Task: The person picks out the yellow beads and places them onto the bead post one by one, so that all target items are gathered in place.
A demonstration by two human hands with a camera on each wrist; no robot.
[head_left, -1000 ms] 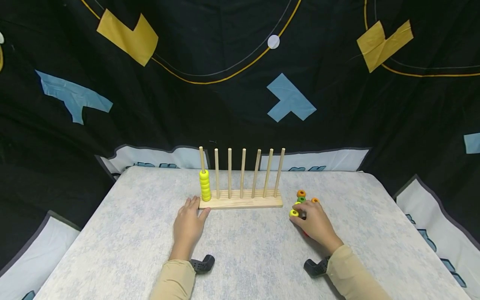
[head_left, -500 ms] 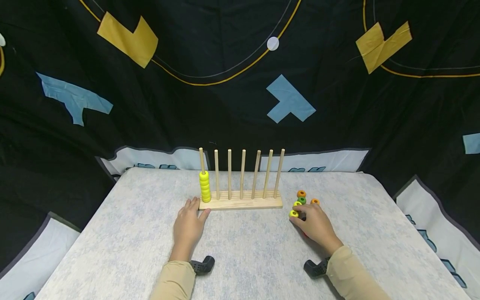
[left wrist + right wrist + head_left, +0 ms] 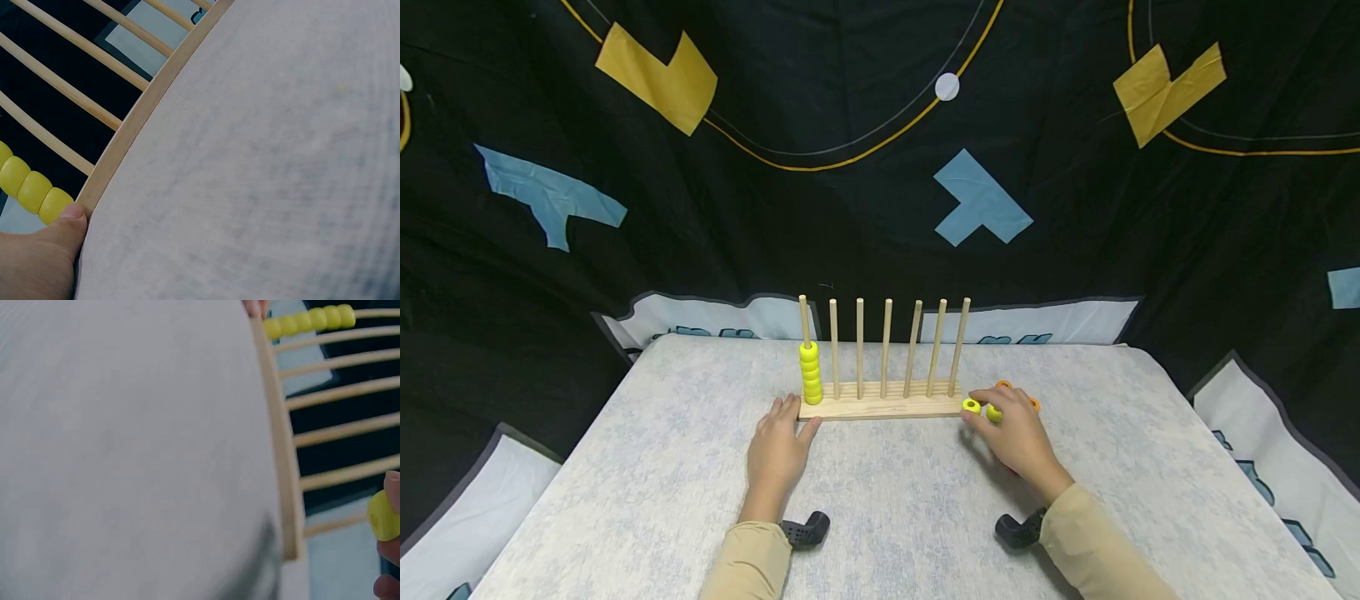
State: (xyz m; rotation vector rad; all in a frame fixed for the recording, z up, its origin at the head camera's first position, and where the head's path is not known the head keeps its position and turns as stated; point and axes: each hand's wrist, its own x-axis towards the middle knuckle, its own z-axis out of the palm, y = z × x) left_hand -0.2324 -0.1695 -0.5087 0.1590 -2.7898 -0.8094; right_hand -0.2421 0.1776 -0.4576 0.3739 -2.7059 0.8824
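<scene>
A wooden bead rack (image 3: 880, 406) with several upright pegs stands at the table's middle. Yellow beads (image 3: 810, 373) are stacked on its leftmost peg. My left hand (image 3: 775, 450) holds the rack's left end, the thumb on the front edge of the base; the left wrist view shows that thumb (image 3: 65, 228) beside the lowest yellow bead. Between thumb and fingers, my right hand (image 3: 1018, 433) pinches a yellow bead (image 3: 972, 406), hole upward, near the rack's right end. The right wrist view shows this bead (image 3: 382, 515) only partly, at the edge.
Behind the right hand lie loose beads, partly hidden: another yellow bead (image 3: 994, 413), an orange bead (image 3: 1003, 384) and a second orange bead (image 3: 1035, 404). A pale patterned cloth (image 3: 895, 508) covers the table. A black curtain (image 3: 850, 225) hangs behind it.
My right hand has moved left and slightly away from me with the yellow bead, from the loose beads toward the rack's right end. The left hand stays in place.
</scene>
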